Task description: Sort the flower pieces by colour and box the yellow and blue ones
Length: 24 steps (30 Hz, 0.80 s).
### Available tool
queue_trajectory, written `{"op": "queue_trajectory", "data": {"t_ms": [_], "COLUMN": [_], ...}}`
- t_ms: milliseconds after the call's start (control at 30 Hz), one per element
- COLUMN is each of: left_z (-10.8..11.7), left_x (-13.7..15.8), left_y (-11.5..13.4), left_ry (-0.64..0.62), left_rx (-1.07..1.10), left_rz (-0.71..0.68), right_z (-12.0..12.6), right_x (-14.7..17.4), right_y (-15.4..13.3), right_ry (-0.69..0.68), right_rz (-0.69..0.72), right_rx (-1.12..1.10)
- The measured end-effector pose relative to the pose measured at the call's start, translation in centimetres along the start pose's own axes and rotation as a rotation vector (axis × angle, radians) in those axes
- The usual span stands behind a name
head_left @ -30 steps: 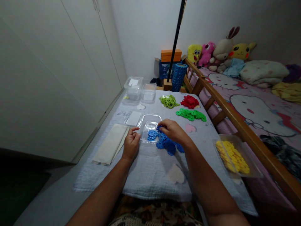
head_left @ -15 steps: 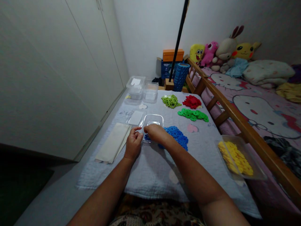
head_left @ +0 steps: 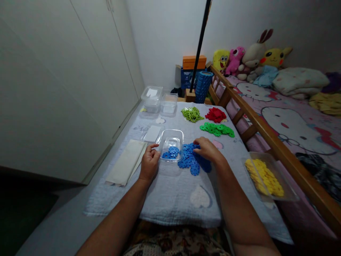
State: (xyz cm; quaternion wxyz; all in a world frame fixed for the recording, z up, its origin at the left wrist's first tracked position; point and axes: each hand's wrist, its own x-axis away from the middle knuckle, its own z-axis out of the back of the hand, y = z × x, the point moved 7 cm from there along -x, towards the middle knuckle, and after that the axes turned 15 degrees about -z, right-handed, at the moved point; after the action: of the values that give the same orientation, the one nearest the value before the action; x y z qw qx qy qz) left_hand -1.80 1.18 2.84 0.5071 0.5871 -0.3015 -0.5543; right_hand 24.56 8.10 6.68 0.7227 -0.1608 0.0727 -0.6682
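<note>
One head-worn camera, looking from above and behind the hands.
It faces forward and down over the table (head_left: 170, 199), near enough that the left hand (head_left: 149, 162) and right hand (head_left: 209, 150) sit mid-picture, yet wide enough to catch the cabinet (head_left: 58, 89) on the left, the bed (head_left: 287, 124) over here on the right and the wall (head_left: 165, 42) straight ahead.

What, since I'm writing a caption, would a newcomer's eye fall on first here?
Probably the blue pile mid-cloth, with the right hand at it and a clear tub of more blue pieces to its left. Next, the lime pile, red pile and green pile farther back, and yellow pieces in another tub at right. At upper right, plush toys crowd the far end of the bed.
</note>
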Motion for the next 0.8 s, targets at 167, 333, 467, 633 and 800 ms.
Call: {"op": "queue_trajectory", "data": {"t_ms": [167,333,467,633,800], "left_z": [0.0,0.0,0.0,0.0,-0.1], "left_x": [0.0,0.0,0.0,0.0,0.0], "left_y": [0.0,-0.1,0.0,0.2,0.0], "left_ry": [-0.005,-0.012,-0.004,-0.001,-0.010], "left_rx": [0.021,0.016,0.032,0.012,0.033], "left_rz": [-0.011,-0.013,-0.006,-0.006,0.001], "right_z": [-1.4,-1.4,-0.1,3.0,2.8], "right_x": [0.7,0.4,0.6,1.0,0.1], "right_y": [1.0,1.2,0.8,-2.7,-7.8], "right_ry": [0.015,0.018,0.008,0.081,0.085], "right_rz": [-0.022,-0.039,-0.028,0.056,0.093], "right_rx": [-0.014,-0.046,-0.114,-0.320,-0.301]}}
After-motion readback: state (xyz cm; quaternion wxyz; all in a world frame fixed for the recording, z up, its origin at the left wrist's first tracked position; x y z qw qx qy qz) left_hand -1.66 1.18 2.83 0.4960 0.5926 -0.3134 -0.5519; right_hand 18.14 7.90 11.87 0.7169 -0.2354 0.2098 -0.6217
